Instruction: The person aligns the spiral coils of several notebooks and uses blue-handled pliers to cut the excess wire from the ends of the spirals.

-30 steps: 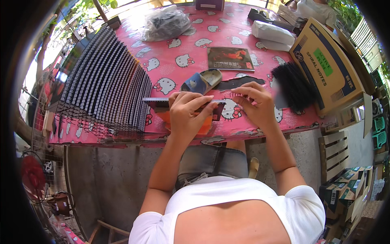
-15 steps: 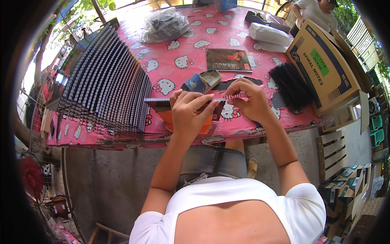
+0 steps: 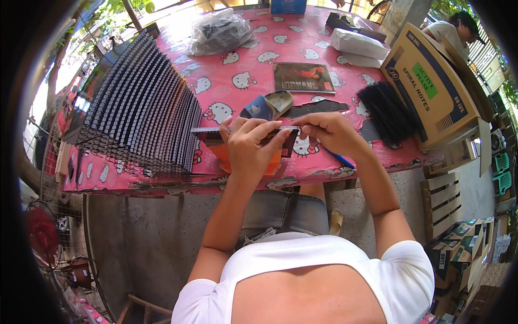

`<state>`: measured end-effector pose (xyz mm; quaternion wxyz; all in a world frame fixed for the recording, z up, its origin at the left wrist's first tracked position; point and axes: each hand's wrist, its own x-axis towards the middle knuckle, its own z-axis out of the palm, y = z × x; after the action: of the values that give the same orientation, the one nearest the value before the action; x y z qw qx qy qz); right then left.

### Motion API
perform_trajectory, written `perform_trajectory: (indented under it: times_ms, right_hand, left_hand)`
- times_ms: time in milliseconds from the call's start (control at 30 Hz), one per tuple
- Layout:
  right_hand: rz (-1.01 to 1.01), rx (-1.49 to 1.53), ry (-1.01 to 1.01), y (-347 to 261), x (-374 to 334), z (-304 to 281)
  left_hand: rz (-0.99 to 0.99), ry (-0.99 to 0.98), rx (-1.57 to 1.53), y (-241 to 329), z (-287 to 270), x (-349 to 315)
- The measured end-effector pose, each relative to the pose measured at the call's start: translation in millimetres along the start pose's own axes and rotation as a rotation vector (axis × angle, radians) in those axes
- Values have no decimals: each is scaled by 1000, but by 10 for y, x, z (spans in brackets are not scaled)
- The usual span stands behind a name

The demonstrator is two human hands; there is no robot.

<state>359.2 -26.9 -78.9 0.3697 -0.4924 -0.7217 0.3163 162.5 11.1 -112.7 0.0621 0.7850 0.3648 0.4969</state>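
My left hand (image 3: 252, 141) is closed round a notebook (image 3: 209, 130), gripping it on edge with its white punched spine on top. My right hand (image 3: 329, 132) pinches at the right end of that spine; fingers hide most of the black spiral coil there. Below the notebook, an orange sheet (image 3: 224, 156) shows on the table. A blue pen (image 3: 341, 158) lies beneath my right wrist. Just beyond my hands are a slipper-shaped container (image 3: 278, 102) and a dark torn piece of sheet (image 3: 318, 108).
A tall stack of spiral notebooks (image 3: 140, 102) stands at left. Another notebook (image 3: 303, 79) lies farther back. Black spiral coils (image 3: 386, 113) sit beside a cardboard box (image 3: 426, 89) at right. Farther off are a plastic-wrapped bundle (image 3: 221, 33) and a person (image 3: 453, 35).
The coil that stuck out rightward from the spine no longer shows there. My right hand has shifted slightly and flattened over the spine's end. The person behind the box has moved right.
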Motion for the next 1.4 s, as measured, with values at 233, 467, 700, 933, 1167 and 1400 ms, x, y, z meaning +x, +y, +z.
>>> perform_trajectory:
  times_ms: [233,467,700,933,1167,1400]
  right_hand:
    - [-253,-344,214,32,-63,118]
    - [-288,-340,308,-27,4,179]
    - [-276,-478,250,-201,32,232]
    - [-239,-581,-284,741,1097,-278]
    - [-55,-536,-14,1398,991,81]
    - [-29,-101,-178,837,388,-259]
  left_hand:
    - [25,2,46,-73,11,-16]
    - [29,-1,39,-73,4,-15]
    - [20,3,20,-61,-14,-69]
    - [23,-30,-7,-24,-62,-73]
    - [34,31,141,-161,-184,-66]
    - [-20,25,81,-186,-133,-60]
